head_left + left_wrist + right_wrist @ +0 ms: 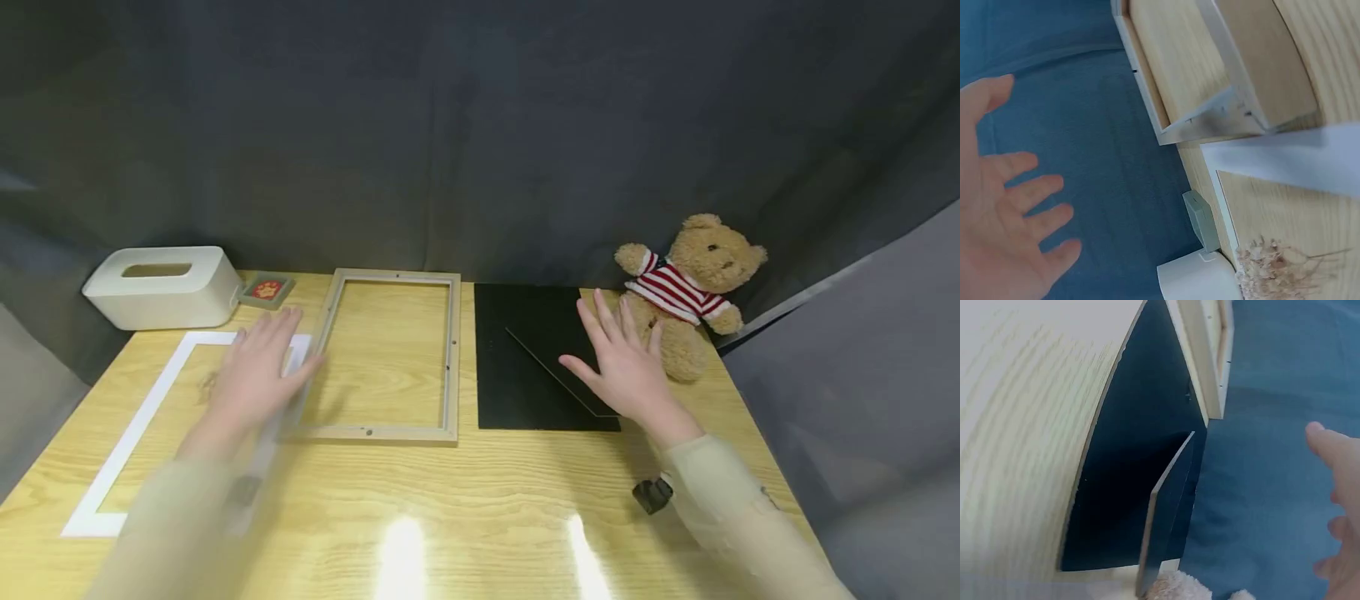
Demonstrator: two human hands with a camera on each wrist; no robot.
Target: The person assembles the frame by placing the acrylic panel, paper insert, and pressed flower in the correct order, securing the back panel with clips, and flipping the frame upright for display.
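My left hand [255, 371] is in the air above a white rectangular mat border [141, 421], its fingers extended and holding nothing. A pale wooden picture frame [453, 358], without a panel in it, lies between the two hands. To its right is a black backing board [506, 392] with a hinged stand flap [1169, 500] raised from its surface. Over the board's right side, close to the teddy bear [678, 342], my right hand [626, 371] has its fingers spread and grips nothing. A dried flower sprig [1266, 269] lies inside the mat border, mostly hidden by the left hand in the head view.
A white tissue box [161, 296] stands at the back left, beside a small square block [267, 290] with a red pattern. Dark cloth [450, 150] hangs behind the wooden table [480, 492]. The bear sits at the back right edge.
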